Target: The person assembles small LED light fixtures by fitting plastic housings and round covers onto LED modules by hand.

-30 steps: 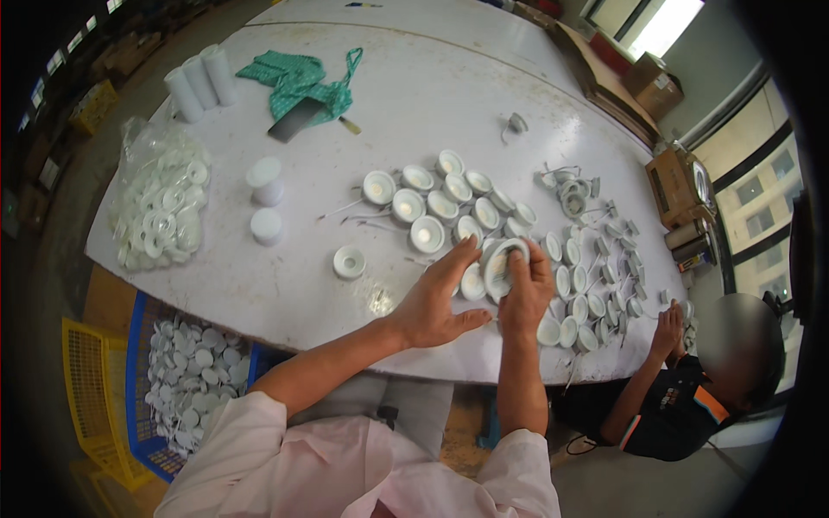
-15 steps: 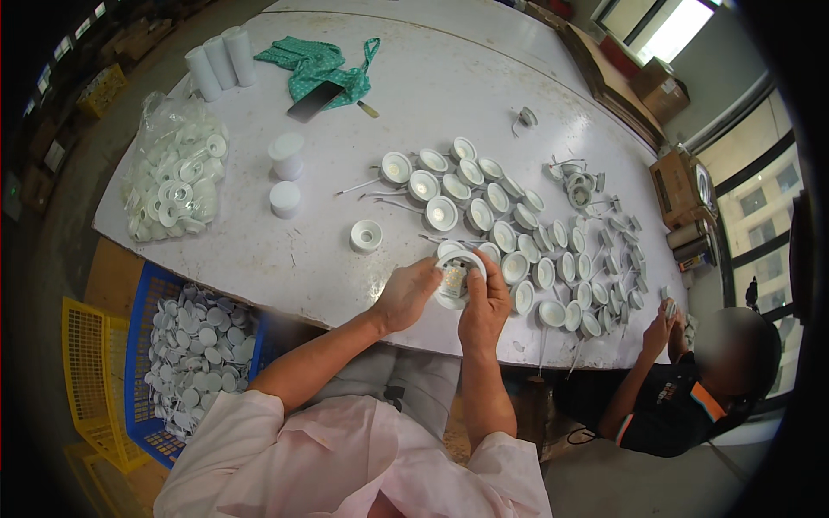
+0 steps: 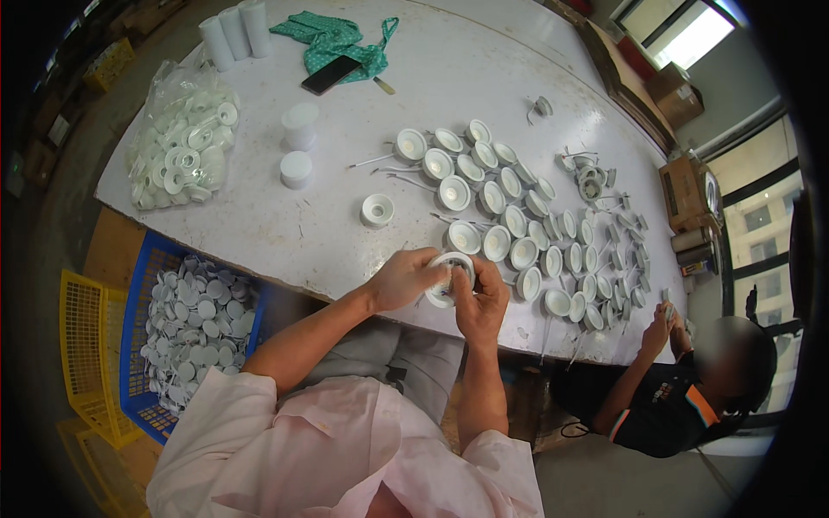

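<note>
White ring-shaped fitting up in both hands, just inside the near edge of the counter, about midway along. Left hand: fingers gripping the left of the rim. Right hand: fingers gripping the right side, one digit bent in over the opening. Exact contact and inside detail too small to tell.

To do this well, as judged from here: brace the rim with the left, do the fine work with the right. Spread force evenly round the ring; one-sided pressure likely to tip it. Angle the opening up for a clear look inside. Hold over the counter, not past the near edge, in case of a slip. Stay clear of the lamp fittings, massed from beyond the hands toward the right edge; trailing leads easy to snag. Mind the loose white cup, inward from the near edge, left of the ring.
</note>
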The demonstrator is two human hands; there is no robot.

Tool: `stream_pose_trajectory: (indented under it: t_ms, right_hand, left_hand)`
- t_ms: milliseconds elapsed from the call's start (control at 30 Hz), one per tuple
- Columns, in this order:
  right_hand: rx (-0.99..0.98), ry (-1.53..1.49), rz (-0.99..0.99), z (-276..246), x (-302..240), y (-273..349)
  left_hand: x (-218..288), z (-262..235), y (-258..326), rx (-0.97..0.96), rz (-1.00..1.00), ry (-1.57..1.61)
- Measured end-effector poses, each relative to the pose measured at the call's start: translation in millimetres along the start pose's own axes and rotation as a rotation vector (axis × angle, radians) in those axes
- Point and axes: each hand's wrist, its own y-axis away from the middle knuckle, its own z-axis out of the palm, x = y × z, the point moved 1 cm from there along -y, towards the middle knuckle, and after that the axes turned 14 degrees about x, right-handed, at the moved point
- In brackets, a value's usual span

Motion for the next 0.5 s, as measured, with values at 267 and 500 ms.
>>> stream_pose_trajectory:
  t_ms: [267, 500]
  right_hand:
    - [0.035, -0.236, 0.35, 13, 3, 6]
    - [0.171, -0.207, 0.337, 46, 16, 25]
  left_hand:
    - [-25, 3, 27, 0.073, -0.08, 0.248]
    - [-36, -5, 37, 0.256, 0.074, 0.019]
